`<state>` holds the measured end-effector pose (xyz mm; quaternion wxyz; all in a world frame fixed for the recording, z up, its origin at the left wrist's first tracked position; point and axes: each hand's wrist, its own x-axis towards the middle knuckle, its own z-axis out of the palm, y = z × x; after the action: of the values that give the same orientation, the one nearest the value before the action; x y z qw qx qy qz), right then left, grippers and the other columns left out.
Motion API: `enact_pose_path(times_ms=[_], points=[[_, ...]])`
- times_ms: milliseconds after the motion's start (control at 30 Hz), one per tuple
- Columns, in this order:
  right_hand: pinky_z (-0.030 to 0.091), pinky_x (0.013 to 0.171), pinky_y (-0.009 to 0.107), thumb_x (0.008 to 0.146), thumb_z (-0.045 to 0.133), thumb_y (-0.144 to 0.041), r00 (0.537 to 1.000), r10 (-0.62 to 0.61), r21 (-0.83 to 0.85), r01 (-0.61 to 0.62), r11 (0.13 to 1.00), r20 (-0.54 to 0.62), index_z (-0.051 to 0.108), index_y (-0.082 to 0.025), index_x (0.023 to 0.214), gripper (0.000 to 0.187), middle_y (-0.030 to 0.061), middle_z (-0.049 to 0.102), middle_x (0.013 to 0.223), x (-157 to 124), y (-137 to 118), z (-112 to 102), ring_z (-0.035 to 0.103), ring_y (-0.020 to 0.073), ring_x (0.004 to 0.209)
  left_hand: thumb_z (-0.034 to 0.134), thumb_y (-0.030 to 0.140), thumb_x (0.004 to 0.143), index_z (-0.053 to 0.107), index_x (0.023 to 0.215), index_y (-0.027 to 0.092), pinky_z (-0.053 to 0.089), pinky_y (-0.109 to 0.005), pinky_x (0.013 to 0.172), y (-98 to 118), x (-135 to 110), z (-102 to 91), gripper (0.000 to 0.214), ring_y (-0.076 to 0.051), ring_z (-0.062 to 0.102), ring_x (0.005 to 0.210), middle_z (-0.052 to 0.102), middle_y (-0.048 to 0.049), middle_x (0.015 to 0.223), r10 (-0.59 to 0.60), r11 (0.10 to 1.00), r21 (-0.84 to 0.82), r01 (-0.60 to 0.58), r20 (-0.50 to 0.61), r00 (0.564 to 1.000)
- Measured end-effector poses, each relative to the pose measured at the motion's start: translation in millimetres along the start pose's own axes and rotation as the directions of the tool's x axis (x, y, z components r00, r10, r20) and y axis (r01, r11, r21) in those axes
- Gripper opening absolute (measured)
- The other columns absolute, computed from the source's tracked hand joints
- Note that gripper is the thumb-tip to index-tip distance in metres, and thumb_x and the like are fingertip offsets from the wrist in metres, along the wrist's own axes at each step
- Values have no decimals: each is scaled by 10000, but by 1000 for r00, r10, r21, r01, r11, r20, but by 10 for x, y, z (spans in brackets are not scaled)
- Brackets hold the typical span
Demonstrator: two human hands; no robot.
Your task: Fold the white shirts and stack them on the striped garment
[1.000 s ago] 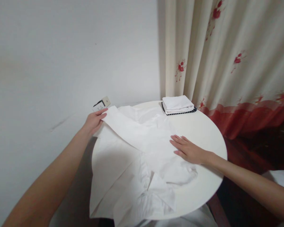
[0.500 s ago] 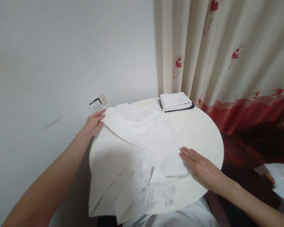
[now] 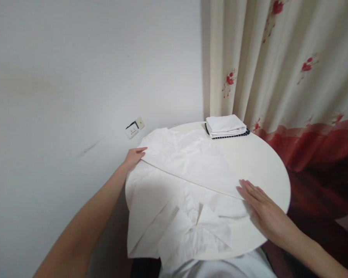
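Observation:
A white shirt (image 3: 162,189) lies spread over the round white table (image 3: 261,166), its collar towards me and part of it hanging over the near left edge. The far part is folded back across it, leaving a slanting straight edge. At the left end of that fold, my left hand (image 3: 135,156) grips the cloth between thumb and fingers. My right hand (image 3: 258,204) lies flat with fingers stretched out on the fold's right end, holding nothing.
A folded stack of white cloth (image 3: 226,125) sits on a dark checked piece (image 3: 248,132) at the table's far edge. Behind stand a wall with a socket (image 3: 132,131) and a floral curtain (image 3: 255,77). Pale fabric (image 3: 229,266) shows below the near edge.
My left hand has lowered the folded edge and brought it slightly nearer, so it lies flatter and straighter. My right hand stays at the right end. The view has swung left.

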<state>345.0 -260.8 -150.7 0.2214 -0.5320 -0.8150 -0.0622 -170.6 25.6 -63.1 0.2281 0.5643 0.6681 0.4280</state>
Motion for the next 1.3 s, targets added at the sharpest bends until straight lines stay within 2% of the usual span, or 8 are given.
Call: enact_pose_path(times_ms=[167, 367, 667, 767, 1000, 1167, 1233, 1300], points=[[569, 922, 469, 920, 449, -148, 999, 34, 51, -35, 998, 14, 700, -203, 1186, 369, 146, 687, 1130, 38, -17, -136, 661, 283, 1041, 672, 298, 774, 764, 962, 96, 544, -311, 731, 14, 160, -73, 291, -245, 710, 824, 777, -141, 900, 23, 998, 68, -20, -43, 999], [578, 793, 398, 957, 482, -253, 999, 34, 67, -36, 997, 29, 732, -274, 1099, 289, 102, 686, 971, 27, 77, -172, 672, 257, 873, 429, 240, 938, 669, 1146, 49, 524, -333, 885, 86, 177, -75, 371, -218, 697, 971, 734, -183, 1117, 169, 972, 179, -150, -100, 980], [499, 629, 322, 928, 465, -226, 982, 185, 43, -184, 982, -30, 605, -238, 834, 169, 47, 617, 784, 22, 14, -176, 631, 202, 660, 498, 331, 960, 626, 1327, 239, 264, -505, 1209, -2, -398, 686, 399, -268, 404, 1438, 534, -59, 1494, 444, 688, 457, -564, 350, 825], [480, 630, 317, 904, 471, -225, 978, 199, -18, -200, 980, -57, 551, -239, 789, 141, 45, 609, 774, -3, -49, -231, 626, 207, 681, 390, 344, 1009, 575, 1384, 218, 291, -516, 1191, -76, -386, 761, 436, -265, 390, 1448, 502, -84, 1519, 417, 590, 581, -560, 374, 828], [439, 612, 292, 892, 483, -208, 972, 229, -65, -226, 972, 58, 581, -236, 712, 207, 39, 653, 755, -23, -79, -485, 629, 195, 681, 335, 337, 1022, 573, 1390, 187, 297, -481, 1189, -196, -272, 767, 463, -257, 405, 1436, 529, -85, 1496, 424, 600, 583, -548, 349, 836], [437, 617, 289, 932, 508, -379, 913, 407, 89, -403, 911, -31, 697, -211, 758, 307, 58, 722, 754, 433, 446, -829, 640, 195, 658, 323, 339, 1019, 573, 1386, 172, 289, -441, 1195, -228, -242, 789, 475, -239, 412, 1428, 556, -79, 1471, 458, 591, 586, -554, 322, 829], [448, 664, 285, 928, 502, -375, 859, 480, 164, -455, 875, -179, 728, -183, 814, 318, 73, 745, 811, 787, 666, -856, 659, 199, 716, 327, 330, 1013, 581, 1373, 168, 296, -435, 1191, -211, -250, 785, 470, -239, 424, 1418, 564, -82, 1462, 466, 591, 592, -547, 303, 831], [446, 681, 274, 918, 492, -308, 866, 478, 192, -449, 872, -147, 738, -161, 843, 296, 76, 751, 823, 1181, 782, -763, 666, 197, 750, 333, 320, 1005, 594, 1352, 162, 310, -437, 1182, -179, -270, 771, 462, -245, 439, 1405, 570, -92, 1453, 464, 592, 607, -530, 282, 840]])
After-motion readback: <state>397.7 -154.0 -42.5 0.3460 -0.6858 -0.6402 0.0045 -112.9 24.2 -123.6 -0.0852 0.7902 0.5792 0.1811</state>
